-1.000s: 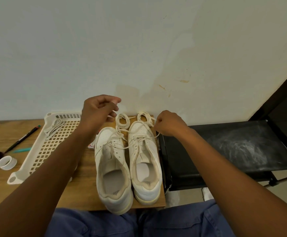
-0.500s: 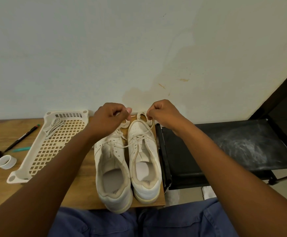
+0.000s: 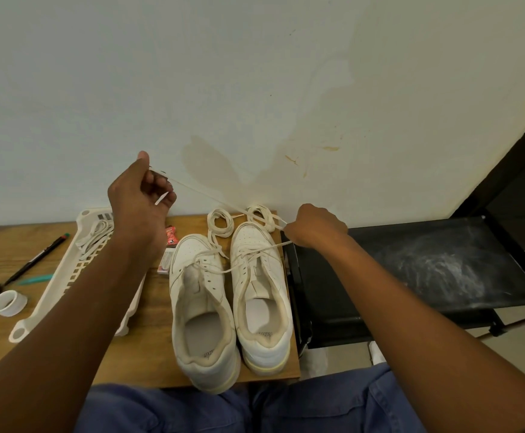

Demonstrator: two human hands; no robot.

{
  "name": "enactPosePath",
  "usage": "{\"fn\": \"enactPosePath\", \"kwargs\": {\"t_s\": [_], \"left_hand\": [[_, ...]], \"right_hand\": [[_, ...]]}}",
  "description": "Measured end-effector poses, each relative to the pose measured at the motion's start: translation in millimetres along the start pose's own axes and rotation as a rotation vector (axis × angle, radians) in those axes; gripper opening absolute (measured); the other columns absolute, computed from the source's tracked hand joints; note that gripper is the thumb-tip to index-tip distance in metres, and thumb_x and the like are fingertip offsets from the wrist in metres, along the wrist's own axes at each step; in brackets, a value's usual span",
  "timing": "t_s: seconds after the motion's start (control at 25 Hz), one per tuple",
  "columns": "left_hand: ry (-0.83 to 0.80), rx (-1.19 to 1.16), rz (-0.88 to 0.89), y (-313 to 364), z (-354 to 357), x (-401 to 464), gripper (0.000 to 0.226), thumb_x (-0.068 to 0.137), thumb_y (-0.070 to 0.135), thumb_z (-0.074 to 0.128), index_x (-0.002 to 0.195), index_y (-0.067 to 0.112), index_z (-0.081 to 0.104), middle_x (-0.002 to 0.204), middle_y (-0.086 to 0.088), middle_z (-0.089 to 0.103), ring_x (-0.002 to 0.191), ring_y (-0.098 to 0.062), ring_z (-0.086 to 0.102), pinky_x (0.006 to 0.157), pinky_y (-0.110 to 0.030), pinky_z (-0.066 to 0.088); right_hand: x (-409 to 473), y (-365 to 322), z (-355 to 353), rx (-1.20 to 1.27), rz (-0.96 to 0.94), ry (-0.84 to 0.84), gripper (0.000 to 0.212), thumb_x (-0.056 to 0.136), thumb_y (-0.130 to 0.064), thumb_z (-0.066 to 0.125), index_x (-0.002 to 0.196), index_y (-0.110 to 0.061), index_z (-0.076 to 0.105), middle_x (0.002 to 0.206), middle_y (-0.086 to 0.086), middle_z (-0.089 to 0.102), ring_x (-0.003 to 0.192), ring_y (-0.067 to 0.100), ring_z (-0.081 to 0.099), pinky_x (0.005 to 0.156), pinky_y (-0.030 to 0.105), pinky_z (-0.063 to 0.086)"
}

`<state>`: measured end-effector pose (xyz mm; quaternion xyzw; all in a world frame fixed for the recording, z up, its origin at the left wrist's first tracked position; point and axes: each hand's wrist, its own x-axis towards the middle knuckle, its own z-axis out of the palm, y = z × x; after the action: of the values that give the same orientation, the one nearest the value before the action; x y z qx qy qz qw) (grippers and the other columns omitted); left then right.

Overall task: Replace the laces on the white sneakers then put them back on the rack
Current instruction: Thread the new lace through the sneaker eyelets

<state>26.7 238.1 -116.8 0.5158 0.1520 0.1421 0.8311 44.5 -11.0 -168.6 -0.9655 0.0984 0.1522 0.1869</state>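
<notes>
Two white sneakers stand side by side on the wooden table, toes toward the wall: the left sneaker (image 3: 203, 307) and the right sneaker (image 3: 262, 295). A cream lace (image 3: 204, 195) runs taut from my raised left hand (image 3: 139, 198), which pinches its end, down to my right hand (image 3: 315, 228). My right hand grips the lace beside the right sneaker's toe. Two coiled laces (image 3: 220, 221) lie behind the toes; the right coil (image 3: 259, 214) is partly pulled out. Loose laces cross both sneakers' eyelets.
A white plastic lattice rack (image 3: 67, 285) lies left of the sneakers with old laces (image 3: 94, 234) in it. A pen (image 3: 36, 259), tape roll (image 3: 8, 303), red packet (image 3: 170, 235) and small box (image 3: 164, 262) sit on the table. A black chair (image 3: 426, 270) stands right.
My left hand rose up and left, drawing the lace taut. My right hand dropped to the right beside the right sneaker's toe.
</notes>
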Motion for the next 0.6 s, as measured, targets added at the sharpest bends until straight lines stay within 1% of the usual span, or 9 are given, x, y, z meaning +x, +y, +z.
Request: {"fn": "enactPosePath", "kwargs": {"t_s": [0.08,0.12,0.24,0.32,0.36,0.4,0.48,0.52,0.6], "left_hand": [[-0.053,-0.033,0.015,-2,-2,2,0.030,0.094,0.022,0.069,0.067,0.016,0.058,0.073,-0.003,0.063,0.074,-0.017,0.064,0.079,-0.032,0.056],[-0.093,0.011,0.041,-4,-3,3,0.027,0.093,0.017,0.070,0.069,0.013,0.060,0.074,-0.005,0.064,0.075,-0.019,0.065,0.080,-0.032,0.057],[-0.177,0.348,0.190,-13,-3,3,0.025,0.092,0.015,0.074,0.072,0.004,0.062,0.072,-0.009,0.067,0.070,-0.022,0.065,0.075,-0.035,0.058],[-0.251,0.551,0.287,-19,-2,1,0.031,0.090,0.023,0.077,0.076,-0.003,0.067,0.071,-0.012,0.069,0.066,-0.022,0.065,0.070,-0.033,0.058],[-0.307,0.592,0.289,-20,-2,-1,0.030,0.091,0.024,0.076,0.081,-0.004,0.071,0.074,-0.014,0.071,0.067,-0.023,0.067,0.071,-0.033,0.060],[-0.363,0.602,0.259,-20,-1,-3,0.025,0.092,0.022,0.075,0.087,-0.003,0.074,0.078,-0.016,0.073,0.071,-0.025,0.070,0.073,-0.033,0.061],[-0.447,0.632,0.209,-19,0,-6,0.012,0.093,0.011,0.072,0.099,0.001,0.076,0.086,-0.017,0.076,0.080,-0.028,0.075,0.076,-0.033,0.063],[-0.474,0.670,0.205,-19,0,-8,0.012,0.093,0.006,0.071,0.103,0.004,0.077,0.087,-0.016,0.077,0.081,-0.029,0.076,0.075,-0.033,0.064],[-0.519,0.739,0.197,-19,2,-11,0.018,0.092,0.002,0.072,0.109,0.008,0.075,0.086,-0.012,0.078,0.078,-0.027,0.077,0.070,-0.032,0.064]], "right_hand": [[1,1,2,-0.028,-0.006,-0.012,0.020,0.095,-0.038,0.060,0.098,-0.019,0.056,0.089,0.001,0.057,0.093,0.023,0.063,0.082,0.036,0.052],[2,1,4,-0.039,-0.013,-0.021,0.021,0.094,-0.038,0.060,0.100,-0.018,0.056,0.091,0.001,0.058,0.094,0.024,0.063,0.085,0.037,0.054],[3,-2,9,-0.038,-0.084,-0.027,0.029,0.092,-0.042,0.062,0.107,-0.018,0.053,0.107,0.005,0.060,0.103,0.028,0.061,0.092,0.044,0.055],[1,-7,4,0.034,-0.169,0.021,0.032,0.090,-0.038,0.066,0.112,-0.016,0.056,0.108,0.005,0.062,0.101,0.026,0.061,0.086,0.040,0.056],[-2,-9,0,0.084,-0.205,0.016,0.028,0.090,-0.035,0.067,0.107,-0.014,0.060,0.103,0.004,0.066,0.095,0.024,0.064,0.080,0.038,0.057],[-5,-13,-4,0.132,-0.228,-0.025,0.026,0.090,-0.035,0.070,0.100,-0.012,0.064,0.095,0.004,0.070,0.086,0.022,0.067,0.075,0.037,0.059],[-16,-19,-11,0.181,-0.251,-0.164,0.034,0.087,-0.043,0.076,0.087,-0.010,0.067,0.079,0.004,0.074,0.068,0.018,0.068,0.063,0.032,0.061],[-22,-21,-12,0.168,-0.252,-0.233,0.039,0.085,-0.048,0.078,0.085,-0.011,0.067,0.075,0.003,0.074,0.064,0.017,0.068,0.060,0.030,0.061],[-27,-22,-12,0.135,-0.228,-0.372,0.043,0.083,-0.052,0.080,0.087,-0.011,0.069,0.074,0.003,0.074,0.064,0.018,0.068,0.063,0.032,0.062]]}}
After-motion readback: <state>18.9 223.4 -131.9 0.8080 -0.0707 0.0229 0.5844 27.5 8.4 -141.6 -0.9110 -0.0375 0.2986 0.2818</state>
